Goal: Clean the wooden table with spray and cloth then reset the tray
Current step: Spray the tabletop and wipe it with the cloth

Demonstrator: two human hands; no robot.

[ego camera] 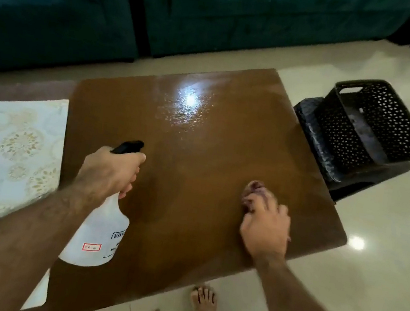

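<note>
The brown wooden table (198, 154) fills the middle of the view, with a wet shiny patch of spray droplets near its far side. My left hand (110, 170) grips the neck of a white spray bottle (99, 232) with a black trigger head, held tilted over the table's left part, nozzle pointing toward the far side. My right hand (266, 225) presses a crumpled purplish cloth (252, 193) onto the table near its right edge; most of the cloth is hidden under the fingers. No tray shows on the table.
A black perforated plastic basket (373, 127) sits on a dark stool beside the table's right far corner. A white patterned surface (7, 152) lies at the left. A teal sofa (193, 12) stands behind. My bare feet (202, 309) are on the tiled floor.
</note>
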